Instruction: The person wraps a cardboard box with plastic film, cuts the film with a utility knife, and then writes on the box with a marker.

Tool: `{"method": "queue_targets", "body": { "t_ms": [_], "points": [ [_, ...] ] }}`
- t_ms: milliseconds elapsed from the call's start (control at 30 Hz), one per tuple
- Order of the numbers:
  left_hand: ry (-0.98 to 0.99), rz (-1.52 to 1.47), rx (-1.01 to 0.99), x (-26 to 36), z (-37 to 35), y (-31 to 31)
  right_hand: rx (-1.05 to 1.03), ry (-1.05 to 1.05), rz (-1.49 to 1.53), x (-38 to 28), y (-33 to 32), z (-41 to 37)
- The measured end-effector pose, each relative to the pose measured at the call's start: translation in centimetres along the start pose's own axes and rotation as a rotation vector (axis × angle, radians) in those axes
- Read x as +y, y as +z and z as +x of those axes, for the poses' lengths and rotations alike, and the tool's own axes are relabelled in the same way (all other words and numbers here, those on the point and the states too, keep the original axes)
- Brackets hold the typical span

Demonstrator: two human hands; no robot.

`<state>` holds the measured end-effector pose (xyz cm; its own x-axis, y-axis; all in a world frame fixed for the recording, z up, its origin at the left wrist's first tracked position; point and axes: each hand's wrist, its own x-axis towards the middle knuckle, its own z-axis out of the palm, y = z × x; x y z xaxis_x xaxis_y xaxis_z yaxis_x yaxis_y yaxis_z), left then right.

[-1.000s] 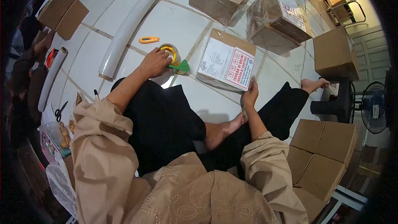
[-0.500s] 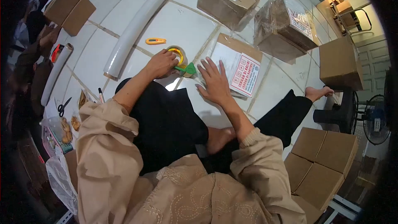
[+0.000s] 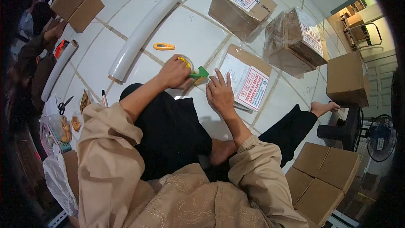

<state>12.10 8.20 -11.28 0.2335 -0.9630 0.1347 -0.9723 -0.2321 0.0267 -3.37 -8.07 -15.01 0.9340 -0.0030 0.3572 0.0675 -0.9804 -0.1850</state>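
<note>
My left hand point(image 3: 175, 73) is closed around a tape dispenser point(image 3: 199, 74) with a green front and a yellow ring, held low over the tiles. Its green end points at the near left edge of a flat cardboard package point(image 3: 249, 58). My right hand point(image 3: 221, 93) rests at that edge, fingers stretched out, the fingertips close to the dispenser. On the package lie white paper and a red-printed label point(image 3: 253, 86). An orange box cutter point(image 3: 164, 47) lies on the floor beyond my left hand. Any strip of tape between dispenser and package is too faint to tell.
A long roll of plastic wrap point(image 3: 145, 36) lies left of the cutter. Two wrapped boxes, one farther point(image 3: 232, 14) and one to the right point(image 3: 287, 44), stand behind the package. Scissors point(image 3: 65, 105) and a marker point(image 3: 104, 97) lie left; a fan point(image 3: 381, 138) stands right.
The view has shifted slightly. My right hand's fingers have drawn back from the package's top to its left edge and closer together. The dispenser has turned a little in my left hand.
</note>
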Motion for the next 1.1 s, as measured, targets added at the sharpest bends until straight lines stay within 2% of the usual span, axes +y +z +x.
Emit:
{"method": "queue_targets", "body": {
  "t_ms": [33, 100, 133, 167, 233, 367, 500, 567, 633, 700, 733, 800, 867, 900, 933, 967, 1000, 1067, 1100],
  "points": [
    [-0.004, 0.002, 0.001, 0.8, 0.5, -0.3, 0.001, -0.005, 0.001, 0.0, 0.0, 0.0],
    [-0.233, 0.071, -0.16, 1.8, 1.3, -0.7, -0.004, 0.001, -0.002, -0.2, 0.0, 0.1],
    [-0.424, 0.329, -0.141, 0.2, 2.4, -0.5, -0.003, -0.002, -0.003, -0.2, 0.0, 0.0],
    [-0.702, 0.08, -0.063, -2.8, 3.0, -0.7, -0.011, 0.006, 0.009, -0.3, 0.0, -0.1],
    [-0.681, 0.138, 0.186, -4.3, 3.2, -1.4, -0.005, 0.005, 0.004, -0.1, -0.1, 0.4],
    [-0.603, 0.042, 0.227, -2.9, 4.2, 0.5, -0.054, 0.023, -0.006, -0.5, 0.0, 0.5],
    [-0.545, 0.009, 0.073, -3.5, 3.4, 1.9, -0.093, 0.103, -0.027, -1.0, 0.3, 0.6],
    [-0.486, 0.059, 0.13, -4.1, 2.9, 3.2, 0.152, 0.256, 0.161, -1.2, 0.3, 1.0],
    [-0.517, 0.027, 0.086, -4.2, 3.2, 3.8, 0.117, 0.251, 0.187, -1.3, 0.0, 1.3],
    [-0.545, 0.005, 0.041, -4.3, 3.2, 4.5, -0.055, 0.288, -0.036, -1.9, -0.4, 2.0],
    [-0.518, 0.063, 0.035, -4.4, 3.1, 5.1, -0.053, 0.288, -0.031, -2.3, -0.7, 2.9],
    [-0.485, 0.127, 0.024, -4.5, 2.6, 5.8, -0.122, 0.465, -0.147, -2.7, -1.2, 4.5],
    [-0.508, 0.08, -0.088, -4.3, 2.5, 5.8, -0.146, 0.552, -0.13, -2.6, -0.9, 4.8],
    [-0.494, 0.086, -0.088, -3.9, 2.6, 5.0, -0.175, 0.633, -0.118, -2.4, -0.8, 4.8],
    [-0.513, 0.086, 0.065, -3.4, 2.9, 3.6, -0.165, 0.648, -0.117, -1.8, -0.5, 4.4],
    [-0.525, 0.083, 0.22, -2.7, 3.3, 2.6, -0.045, 0.654, 0.043, -0.8, -0.1, 3.9],
    [-0.498, 0.084, 0.222, -1.8, 3.7, 2.3, 0.079, 0.659, 0.199, 0.2, -0.2, 3.4],
    [-0.507, -0.375, 0.219, 0.3, 4.3, 2.2, 0.263, 0.741, 0.145, 3.1, -2.3, 1.6],
    [-0.479, -0.381, 0.217, 1.3, 4.8, 2.7, 0.356, 0.805, 0.103, 4.7, -3.5, 0.6]
  ]
}}
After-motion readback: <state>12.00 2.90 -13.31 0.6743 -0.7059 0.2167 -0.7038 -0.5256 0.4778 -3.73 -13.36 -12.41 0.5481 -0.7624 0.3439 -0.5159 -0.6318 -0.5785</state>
